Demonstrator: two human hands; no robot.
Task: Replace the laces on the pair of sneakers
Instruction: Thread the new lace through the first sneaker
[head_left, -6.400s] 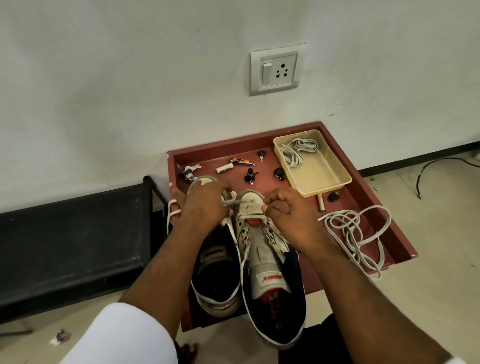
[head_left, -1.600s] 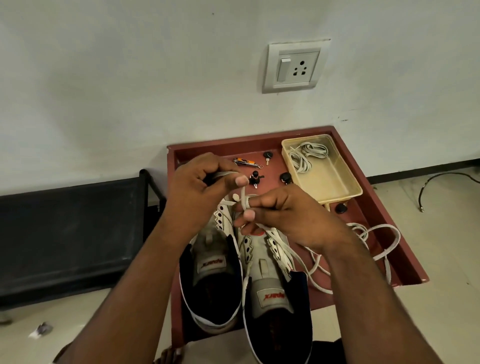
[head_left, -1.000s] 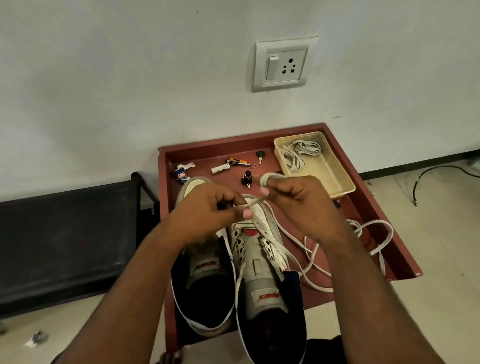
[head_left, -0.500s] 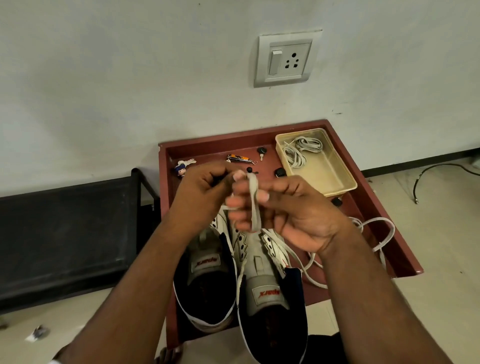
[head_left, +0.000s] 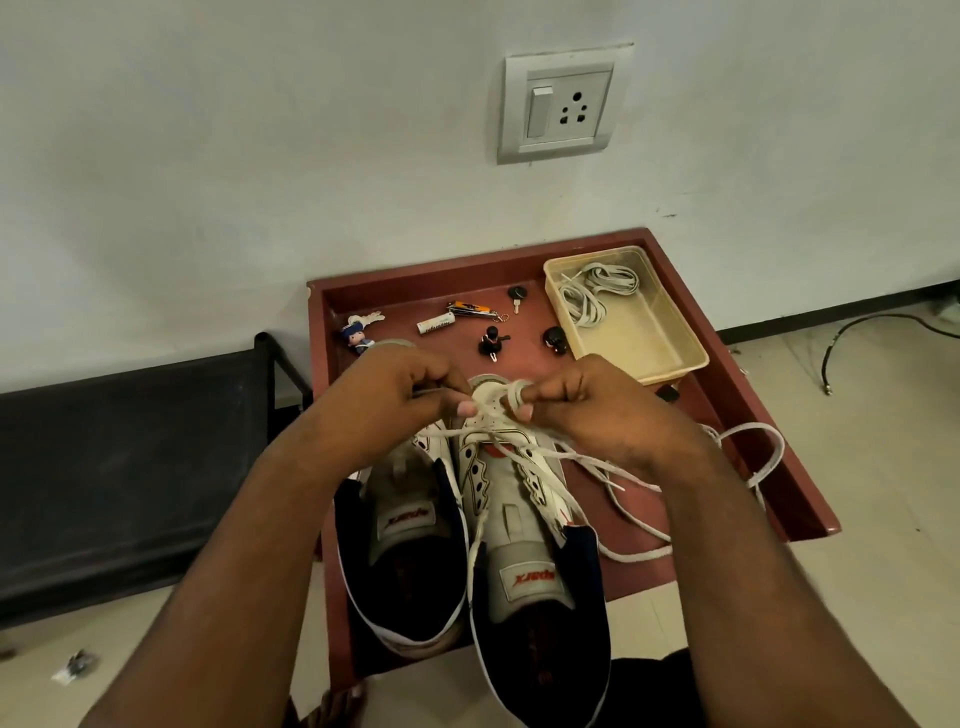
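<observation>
Two white and navy sneakers stand side by side on a red-brown table (head_left: 737, 395), toes toward the wall: the left sneaker (head_left: 410, 540) and the right sneaker (head_left: 524, 540). Over the right sneaker's toe, my left hand (head_left: 395, 400) pinches one part of a white lace (head_left: 613, 467). My right hand (head_left: 587, 405) holds the same lace looped around its fingers. The lace trails off to the right in loose coils on the table. A second bundle of white laces (head_left: 597, 293) lies in a beige tray (head_left: 670, 358).
Small items lie at the table's back: a doll keychain (head_left: 356, 332), a white battery (head_left: 435, 325), an orange tool (head_left: 475, 310) and black keys (head_left: 492, 340). A wall socket (head_left: 563, 104) is above. A black bench (head_left: 130, 467) stands left. A cable (head_left: 857, 338) lies on the floor right.
Both hands came down from the raised position half a second ago to the right sneaker's toe. The lace now wraps my right fingers in a loop.
</observation>
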